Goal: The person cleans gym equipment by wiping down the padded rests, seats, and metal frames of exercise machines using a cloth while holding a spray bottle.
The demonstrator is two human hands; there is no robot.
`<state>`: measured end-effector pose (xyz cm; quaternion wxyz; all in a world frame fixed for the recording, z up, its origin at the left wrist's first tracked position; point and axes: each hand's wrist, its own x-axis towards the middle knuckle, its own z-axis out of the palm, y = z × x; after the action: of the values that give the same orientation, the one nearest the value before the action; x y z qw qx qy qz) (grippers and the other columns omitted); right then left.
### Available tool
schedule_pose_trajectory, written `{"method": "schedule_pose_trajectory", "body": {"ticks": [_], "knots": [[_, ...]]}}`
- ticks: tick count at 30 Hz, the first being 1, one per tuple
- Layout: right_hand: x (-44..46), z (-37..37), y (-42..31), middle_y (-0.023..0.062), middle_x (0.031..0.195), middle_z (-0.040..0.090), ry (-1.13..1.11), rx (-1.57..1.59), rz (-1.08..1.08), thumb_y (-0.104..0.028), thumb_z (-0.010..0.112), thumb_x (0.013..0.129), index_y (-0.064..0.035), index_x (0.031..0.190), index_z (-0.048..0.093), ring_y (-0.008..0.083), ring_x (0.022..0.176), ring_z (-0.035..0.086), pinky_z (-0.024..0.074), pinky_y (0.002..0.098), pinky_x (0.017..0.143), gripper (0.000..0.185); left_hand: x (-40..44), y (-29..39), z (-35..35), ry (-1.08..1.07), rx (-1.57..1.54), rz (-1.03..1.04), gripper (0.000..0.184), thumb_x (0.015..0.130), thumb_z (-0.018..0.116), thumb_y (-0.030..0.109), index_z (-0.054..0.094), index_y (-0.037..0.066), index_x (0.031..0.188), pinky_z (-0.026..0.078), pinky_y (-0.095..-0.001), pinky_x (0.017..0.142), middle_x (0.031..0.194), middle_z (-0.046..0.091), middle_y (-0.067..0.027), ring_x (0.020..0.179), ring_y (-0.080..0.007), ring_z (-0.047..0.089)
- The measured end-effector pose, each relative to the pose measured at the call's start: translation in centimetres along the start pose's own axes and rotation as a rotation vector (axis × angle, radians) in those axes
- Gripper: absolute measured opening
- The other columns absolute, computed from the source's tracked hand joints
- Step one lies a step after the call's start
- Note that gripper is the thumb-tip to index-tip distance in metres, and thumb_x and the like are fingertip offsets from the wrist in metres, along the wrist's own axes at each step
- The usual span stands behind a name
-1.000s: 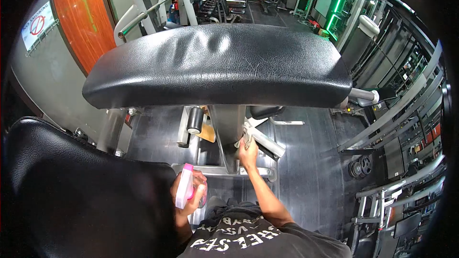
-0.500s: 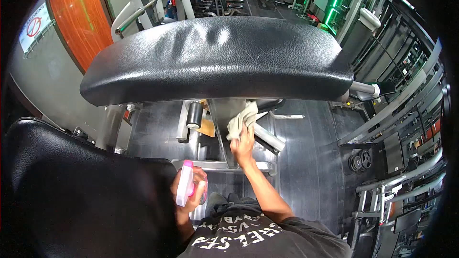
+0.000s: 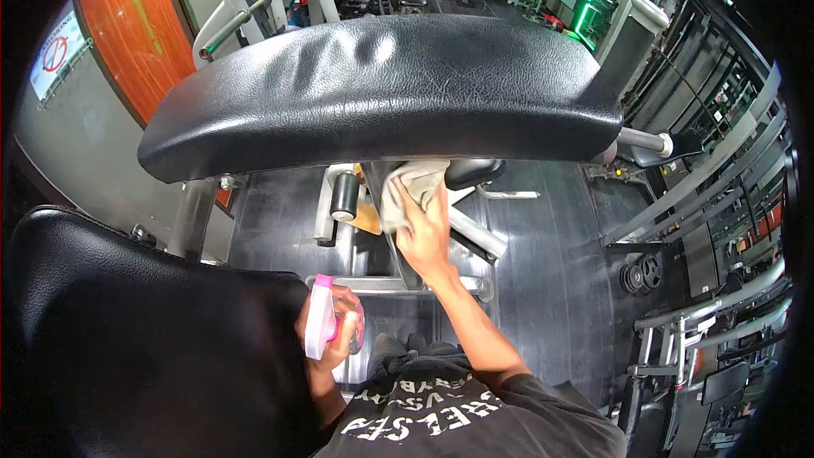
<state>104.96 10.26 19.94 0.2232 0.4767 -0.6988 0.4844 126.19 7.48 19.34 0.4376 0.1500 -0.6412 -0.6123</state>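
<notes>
The right hand (image 3: 426, 233) presses cloth (image 3: 411, 192) against post (image 3: 405, 261).

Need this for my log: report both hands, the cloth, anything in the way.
Right hand holding cloth at upright post. Left hand gripping spray bottle. Black pad just above cloth; may limit upward reach.

Cloth (image 3: 420, 176): pale, crumpled, presses flat against the upper part of the post (image 3: 376, 185). Spray bottle (image 3: 319, 322): shows a whitish head, a pink nozzle and a partly hidden pinkish body; sits left of the post, nearer the body, well apart from it. Post: stands grey, slanting, partly covered.
</notes>
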Motion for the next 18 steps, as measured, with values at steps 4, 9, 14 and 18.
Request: {"method": "schedule_pose_trajectory", "body": {"ticks": [4,9,14,18], "knots": [[-4.6,3.6,4.0,0.0300,0.122,0.047,-0.022,-0.065,0.049,0.008,0.061,0.060,-0.0112,0.128,0.056,0.0490,0.121,0.042,0.0388,0.0473,0.101,0.071,0.1,0.1,-0.1,-0.019,0.026,0.071,0.027,0.082,0.062,-0.002,0.051,-0.004,0.106,0.049,-0.0246,0.056,0.084,0.061,-0.0130,0.061,-0.0122,0.059],[-13.8,4.0,7.7,0.0273,0.129,0.046,-0.177,0.047,0.207,0.009,0.058,0.066,-0.0084,0.131,0.051,0.0438,0.121,0.045,0.0426,0.0431,0.097,0.068,0.1,-0.7,-0.2,-0.049,0.008,0.073,0.027,0.083,0.062,0.000,0.050,-0.004,0.106,0.049,-0.0250,0.056,0.085,0.061,-0.0138,0.063,-0.0127,0.059],[-16.9,4.2,9.6,0.0258,0.110,0.060,-0.190,0.228,0.780,-0.002,0.053,0.086,-0.0003,0.127,0.048,0.0321,0.107,0.060,0.0463,0.0364,0.087,0.040,0.0,-0.5,-0.3,-0.065,0.060,0.111,0.029,0.082,0.062,-0.001,0.049,-0.005,0.108,0.049,-0.0252,0.059,0.086,0.061,-0.0138,0.063,-0.0130,0.059],[-9.1,2.4,5.7,0.0252,0.126,0.052,0.183,0.334,0.284,-0.003,0.058,0.083,-0.0018,0.127,0.052,0.0385,0.116,0.051,0.0416,0.0415,0.094,0.045,-0.2,-0.1,-0.3,-0.033,0.063,0.029,0.031,0.082,0.062,0.000,0.049,-0.005,0.109,0.050,-0.0291,0.064,0.079,0.061,-0.0121,0.064,-0.0152,0.060]]}}
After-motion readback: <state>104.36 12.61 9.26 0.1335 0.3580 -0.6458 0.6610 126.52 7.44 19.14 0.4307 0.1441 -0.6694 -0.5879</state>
